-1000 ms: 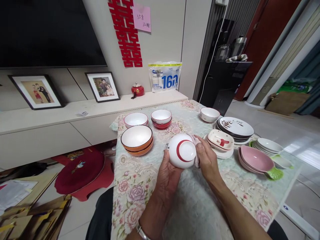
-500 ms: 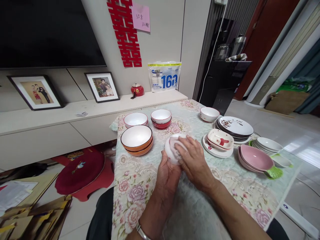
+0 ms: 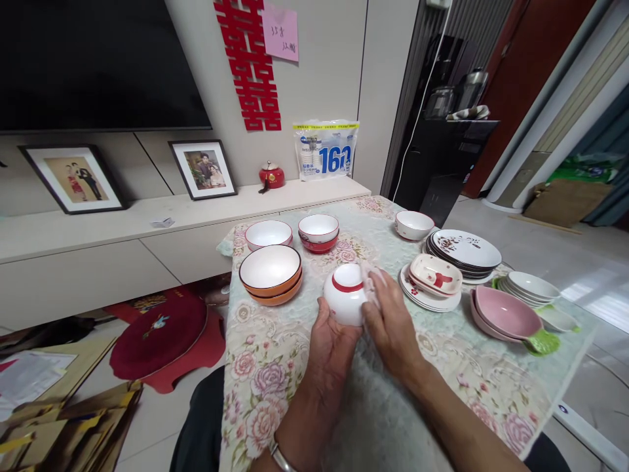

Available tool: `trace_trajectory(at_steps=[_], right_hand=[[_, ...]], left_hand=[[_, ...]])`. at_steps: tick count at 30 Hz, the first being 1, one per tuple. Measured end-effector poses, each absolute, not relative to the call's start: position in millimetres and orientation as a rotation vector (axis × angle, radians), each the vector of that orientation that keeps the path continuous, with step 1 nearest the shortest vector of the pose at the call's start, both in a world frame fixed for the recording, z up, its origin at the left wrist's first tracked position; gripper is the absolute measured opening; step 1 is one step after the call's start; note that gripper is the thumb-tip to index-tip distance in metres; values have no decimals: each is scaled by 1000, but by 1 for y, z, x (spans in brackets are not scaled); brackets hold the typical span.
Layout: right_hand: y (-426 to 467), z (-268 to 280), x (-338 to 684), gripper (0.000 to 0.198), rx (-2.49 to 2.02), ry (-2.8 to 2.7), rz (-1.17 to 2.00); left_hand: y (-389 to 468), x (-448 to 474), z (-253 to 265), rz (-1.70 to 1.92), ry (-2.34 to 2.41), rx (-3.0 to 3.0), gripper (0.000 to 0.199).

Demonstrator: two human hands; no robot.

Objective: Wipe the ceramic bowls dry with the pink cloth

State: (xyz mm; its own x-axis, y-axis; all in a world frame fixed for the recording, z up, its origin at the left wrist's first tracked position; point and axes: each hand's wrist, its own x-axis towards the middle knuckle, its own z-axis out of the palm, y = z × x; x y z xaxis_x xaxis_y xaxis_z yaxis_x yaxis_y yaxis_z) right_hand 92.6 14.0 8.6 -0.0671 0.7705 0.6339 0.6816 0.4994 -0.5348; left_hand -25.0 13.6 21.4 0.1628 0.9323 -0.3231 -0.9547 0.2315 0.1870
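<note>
White bowl (image 3: 342,306), base-up: gripped by the left hand (image 3: 333,347), cloth (image 3: 368,274) held against it by the right hand (image 3: 394,328). Could be dropped if the left grip is loosened by rubbing

Ahead of me, a low white cabinet (image 3: 171,255) supports two framed photographs (image 3: 203,169), a lidded red pot (image 3: 272,177) and a printed plastic bag (image 3: 326,157). A dark screen (image 3: 98,65) is located above the photographs. On my left, a red stool (image 3: 160,334) stands near stacked cardboard (image 3: 78,426).
</note>
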Motion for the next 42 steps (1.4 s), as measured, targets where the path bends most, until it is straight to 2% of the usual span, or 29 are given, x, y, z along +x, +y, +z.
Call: trace_trajectory(at_steps=[5, 9, 14, 19, 28, 31, 35, 39, 42], right_hand=[[-2, 15, 75, 40, -961, -2209, -179], [5, 22, 86, 36, -924, -2235, -270], [10, 34, 101, 21, -1024, -1887, -169], [15, 37, 110, 14, -1061, -1734, 106], [12, 43, 121, 13, -1144, -1919, 59], [16, 45, 123, 14, -1054, -1876, -69], [20, 43, 126, 13, -1195, -1868, -330], [13, 43, 125, 12, -1323, -1971, -138], [7, 47, 119, 12, -1207, -1925, 78]], left_hand=[[12, -31, 17, 1289, 460, 11, 48], [8, -24, 13, 1253, 426, 32, 39], [5, -11, 13, 1320, 350, 141, 30], [5, -14, 18, 1408, 410, 276, 39], [5, -17, 14, 1439, 466, 338, 44], [3, -13, 14, 1400, 402, 334, 41], [2, -11, 14, 1426, 421, 298, 40], [4, -13, 14, 1473, 488, 284, 42], [3, -13, 14, 1434, 479, 326, 43]])
